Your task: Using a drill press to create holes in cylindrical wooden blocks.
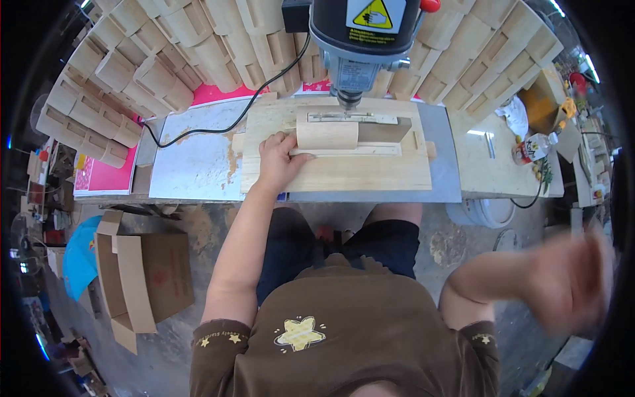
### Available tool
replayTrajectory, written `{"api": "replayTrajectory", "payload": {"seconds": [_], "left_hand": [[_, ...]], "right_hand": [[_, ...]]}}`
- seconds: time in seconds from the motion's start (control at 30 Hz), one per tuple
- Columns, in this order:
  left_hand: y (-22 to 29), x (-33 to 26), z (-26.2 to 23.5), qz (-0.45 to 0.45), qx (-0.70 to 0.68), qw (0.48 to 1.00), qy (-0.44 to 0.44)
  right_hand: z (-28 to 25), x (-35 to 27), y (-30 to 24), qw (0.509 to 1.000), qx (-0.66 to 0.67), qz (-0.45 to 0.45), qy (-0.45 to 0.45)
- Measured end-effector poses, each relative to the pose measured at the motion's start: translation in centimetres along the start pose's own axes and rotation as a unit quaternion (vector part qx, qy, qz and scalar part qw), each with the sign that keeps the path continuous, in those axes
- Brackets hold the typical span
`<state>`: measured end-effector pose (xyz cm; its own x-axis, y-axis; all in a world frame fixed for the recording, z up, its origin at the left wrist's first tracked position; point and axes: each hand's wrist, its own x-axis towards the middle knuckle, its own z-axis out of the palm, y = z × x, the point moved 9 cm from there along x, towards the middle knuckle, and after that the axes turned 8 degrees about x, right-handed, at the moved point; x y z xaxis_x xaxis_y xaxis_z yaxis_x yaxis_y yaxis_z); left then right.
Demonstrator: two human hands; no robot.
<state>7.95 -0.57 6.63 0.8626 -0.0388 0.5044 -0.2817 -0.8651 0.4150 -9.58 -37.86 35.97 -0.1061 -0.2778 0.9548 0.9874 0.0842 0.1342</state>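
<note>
Our left hand point(281, 159), thumb and fingers parted, touches the wooden block point(327, 135); our right hand point(570, 284) blurs, its grip we cannot tell. The drill press point(357, 47) bears a yellow-triangle warning label point(374, 14).

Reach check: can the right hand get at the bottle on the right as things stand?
Probably yes: the right hand is out on that side, and nothing visible seems to block the bottle.

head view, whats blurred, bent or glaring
In the head view, the bare right hand is badly blurred, while the bare left hand looks fairly sharp; in the head view, pale wooden curved blocks fan outward, likely from fisheye distortion; in that view too, white glare marks the flat pale tabletop at right.
</note>
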Motion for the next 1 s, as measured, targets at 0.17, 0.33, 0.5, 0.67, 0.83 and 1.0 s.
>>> {"api": "replayTrajectory", "payload": {"seconds": [0.17,0.33,0.5,0.67,0.83,1.0], "left_hand": [[-1.3,-0.9,0.3,-0.006,0.005,1.0,-0.013],[-2.0,-1.4,0.2,-0.026,-0.011,0.999,-0.018],[-1.6,-0.7,0.8,-0.036,-0.022,0.998,-0.039],[-1.7,-0.9,0.7,-0.037,-0.013,0.999,-0.036],[-1.9,-1.2,0.3,-0.041,0.004,0.998,-0.04],[-1.5,-1.1,0.2,-0.031,-0.001,0.999,-0.022]], "right_hand": [[0.9,-8.7,13.2,0.919,-0.222,0.323,-0.037],[6.4,-5.2,22.7,0.903,-0.25,0.292,-0.191],[10.4,-6.9,30.3,0.855,-0.292,0.296,-0.308],[7.8,-11.5,33.1,0.734,-0.268,0.526,-0.334],[10.4,-10.4,25.0,0.774,-0.287,0.424,-0.372],[9.2,-14.0,18.7,0.779,-0.259,0.481,-0.307]]}}
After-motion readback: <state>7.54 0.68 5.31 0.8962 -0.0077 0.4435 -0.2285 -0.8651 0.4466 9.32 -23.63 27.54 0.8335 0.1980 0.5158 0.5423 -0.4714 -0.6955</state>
